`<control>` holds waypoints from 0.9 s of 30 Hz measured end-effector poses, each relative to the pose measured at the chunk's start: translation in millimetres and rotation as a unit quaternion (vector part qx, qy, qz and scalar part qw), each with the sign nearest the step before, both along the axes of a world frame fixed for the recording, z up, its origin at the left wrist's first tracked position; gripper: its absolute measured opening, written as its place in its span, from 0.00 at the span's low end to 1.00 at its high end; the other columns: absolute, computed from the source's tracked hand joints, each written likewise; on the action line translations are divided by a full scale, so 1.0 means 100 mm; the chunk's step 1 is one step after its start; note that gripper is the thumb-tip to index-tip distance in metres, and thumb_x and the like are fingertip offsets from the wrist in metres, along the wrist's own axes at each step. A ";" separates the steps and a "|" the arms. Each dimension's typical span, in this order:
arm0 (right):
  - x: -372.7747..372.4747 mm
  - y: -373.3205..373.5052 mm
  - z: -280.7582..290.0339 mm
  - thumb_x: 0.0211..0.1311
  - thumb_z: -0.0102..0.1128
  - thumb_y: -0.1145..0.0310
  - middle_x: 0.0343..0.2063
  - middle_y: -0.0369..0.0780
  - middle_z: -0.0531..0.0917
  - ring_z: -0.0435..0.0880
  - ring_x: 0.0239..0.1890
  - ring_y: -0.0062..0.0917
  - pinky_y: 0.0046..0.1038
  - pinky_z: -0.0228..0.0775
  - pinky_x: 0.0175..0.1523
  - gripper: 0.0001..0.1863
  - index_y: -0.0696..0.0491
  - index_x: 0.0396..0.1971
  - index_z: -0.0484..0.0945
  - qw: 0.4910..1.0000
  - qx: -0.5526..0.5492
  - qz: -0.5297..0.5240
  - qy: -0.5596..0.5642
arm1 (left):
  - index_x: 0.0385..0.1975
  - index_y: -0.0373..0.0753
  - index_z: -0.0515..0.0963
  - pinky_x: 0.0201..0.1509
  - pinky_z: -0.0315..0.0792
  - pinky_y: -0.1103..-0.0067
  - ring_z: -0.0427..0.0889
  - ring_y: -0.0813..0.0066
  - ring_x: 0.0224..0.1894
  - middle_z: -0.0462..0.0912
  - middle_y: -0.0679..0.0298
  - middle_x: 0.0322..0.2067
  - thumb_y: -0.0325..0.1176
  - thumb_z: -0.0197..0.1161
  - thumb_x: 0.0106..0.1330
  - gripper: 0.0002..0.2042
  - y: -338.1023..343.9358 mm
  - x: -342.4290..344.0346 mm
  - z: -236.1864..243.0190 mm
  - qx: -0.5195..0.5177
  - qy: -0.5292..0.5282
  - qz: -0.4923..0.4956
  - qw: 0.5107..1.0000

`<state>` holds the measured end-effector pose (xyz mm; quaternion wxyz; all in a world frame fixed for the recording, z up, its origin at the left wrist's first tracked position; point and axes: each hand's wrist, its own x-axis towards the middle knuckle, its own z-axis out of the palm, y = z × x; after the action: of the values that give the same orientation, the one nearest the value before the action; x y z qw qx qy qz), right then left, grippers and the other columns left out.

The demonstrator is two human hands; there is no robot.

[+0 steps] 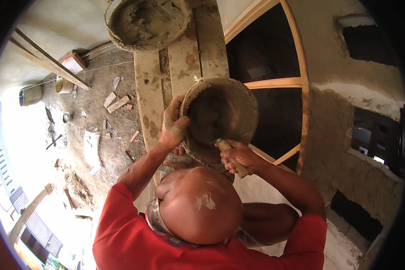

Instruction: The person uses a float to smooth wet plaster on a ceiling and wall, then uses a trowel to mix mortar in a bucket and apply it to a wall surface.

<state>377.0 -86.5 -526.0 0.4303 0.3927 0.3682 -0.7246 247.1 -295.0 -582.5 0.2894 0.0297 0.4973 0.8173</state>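
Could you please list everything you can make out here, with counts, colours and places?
Near bucket: one, mud-grey, centre
Far bucket: one, mud-grey, top centre
Wet mix: one batch, grey-brown, inside the far bucket
Tool handle: one, tan, near bucket's lower right
Planks: at least three, dirty tan, under the far bucket
Wooden frame: one, light brown, right of centre
Wall openings: three, dark, far right
Small containers: two, grey and tan, upper left
Scraps: several, reddish tan, ground at left
String: one, pale, upper left
Shirt: one, red, bottom
Left hand: one, grey-smeared, on near bucket's left rim
Right hand: one, bare, around the tool handle
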 end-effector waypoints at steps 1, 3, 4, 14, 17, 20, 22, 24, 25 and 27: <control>-0.02 0.00 0.00 0.62 0.55 0.72 0.25 0.37 0.72 0.72 0.18 0.17 0.22 0.69 0.20 0.22 0.52 0.56 0.63 1.000 -0.011 -0.011 0.005 | 0.59 0.28 0.66 0.66 0.61 0.77 0.70 0.73 0.58 0.75 0.59 0.53 0.18 0.46 0.46 0.32 0.01 -0.04 -0.01 -0.010 0.007 -0.006 1.000; -0.09 0.00 0.07 0.62 0.53 0.72 0.25 0.37 0.72 0.72 0.18 0.17 0.22 0.68 0.21 0.22 0.52 0.56 0.63 1.000 0.013 0.012 0.003 | 0.58 0.29 0.67 0.65 0.61 0.78 0.71 0.74 0.57 0.75 0.59 0.52 0.17 0.46 0.46 0.31 0.01 -0.09 -0.07 -0.028 0.020 -0.018 0.999; -0.12 0.01 0.11 0.62 0.52 0.72 0.26 0.37 0.72 0.72 0.18 0.17 0.22 0.68 0.21 0.22 0.52 0.56 0.63 0.999 0.026 0.023 0.002 | 0.58 0.29 0.67 0.65 0.61 0.78 0.71 0.74 0.57 0.75 0.59 0.52 0.17 0.46 0.46 0.31 0.00 -0.09 -0.10 -0.026 0.022 -0.017 0.999; -0.11 0.47 0.51 0.58 0.49 0.70 0.24 0.46 0.78 0.81 0.25 0.37 0.39 0.75 0.35 0.30 0.56 0.63 0.64 0.708 0.450 0.467 0.279 | 0.57 0.28 0.67 0.64 0.61 0.78 0.70 0.75 0.56 0.75 0.60 0.51 0.18 0.47 0.48 0.30 0.09 -0.11 -0.07 -0.010 0.028 -0.010 1.000; -0.19 0.54 0.55 0.57 0.51 0.71 0.27 0.51 0.79 0.83 0.30 0.45 0.42 0.76 0.39 0.28 0.57 0.61 0.66 0.548 0.533 0.557 0.325 | 0.57 0.28 0.67 0.64 0.62 0.78 0.71 0.74 0.56 0.75 0.59 0.50 0.19 0.48 0.48 0.29 0.14 -0.11 -0.03 -0.004 0.041 -0.012 0.999; -0.25 0.35 0.46 0.59 0.52 0.72 0.30 0.54 0.79 0.84 0.33 0.46 0.42 0.77 0.38 0.25 0.59 0.58 0.67 0.504 0.548 0.589 0.314 | 0.57 0.28 0.67 0.63 0.63 0.79 0.71 0.74 0.55 0.76 0.58 0.49 0.20 0.49 0.49 0.29 0.21 -0.13 0.02 -0.018 0.059 -0.022 0.998; -0.24 0.25 0.34 0.60 0.51 0.72 0.30 0.53 0.79 0.84 0.31 0.44 0.39 0.78 0.34 0.24 0.59 0.58 0.67 0.475 0.525 0.610 0.356 | 0.57 0.28 0.67 0.62 0.63 0.79 0.72 0.74 0.54 0.76 0.58 0.49 0.19 0.49 0.49 0.29 0.24 -0.16 0.02 -0.036 0.069 -0.023 0.997; -0.26 0.27 0.51 0.61 0.52 0.71 0.30 0.53 0.79 0.84 0.28 0.42 0.37 0.78 0.31 0.24 0.59 0.58 0.67 0.466 0.515 0.629 0.348 | 0.57 0.28 0.67 0.62 0.64 0.78 0.72 0.73 0.54 0.77 0.58 0.49 0.19 0.48 0.49 0.29 0.23 -0.17 0.02 -0.058 0.070 -0.022 0.996; -0.27 0.26 0.58 0.61 0.52 0.70 0.30 0.53 0.80 0.84 0.27 0.40 0.36 0.78 0.30 0.24 0.59 0.58 0.67 0.463 0.509 0.639 0.345 | 0.57 0.28 0.67 0.62 0.64 0.78 0.72 0.73 0.54 0.76 0.58 0.49 0.18 0.48 0.49 0.29 0.22 -0.17 0.04 -0.060 0.074 -0.020 0.995; -0.06 0.26 0.37 0.60 0.51 0.71 0.30 0.52 0.79 0.83 0.26 0.41 0.37 0.77 0.29 0.26 0.58 0.60 0.67 0.465 0.516 0.616 0.371 | 0.57 0.28 0.67 0.62 0.64 0.78 0.73 0.72 0.54 0.76 0.58 0.49 0.17 0.47 0.49 0.29 0.26 -0.16 0.13 -0.056 0.082 -0.020 0.995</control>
<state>371.0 -60.3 -489.0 0.3072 -0.0909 0.9469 -0.0271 231.5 -269.0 -569.2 0.2652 0.0905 0.5637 0.7770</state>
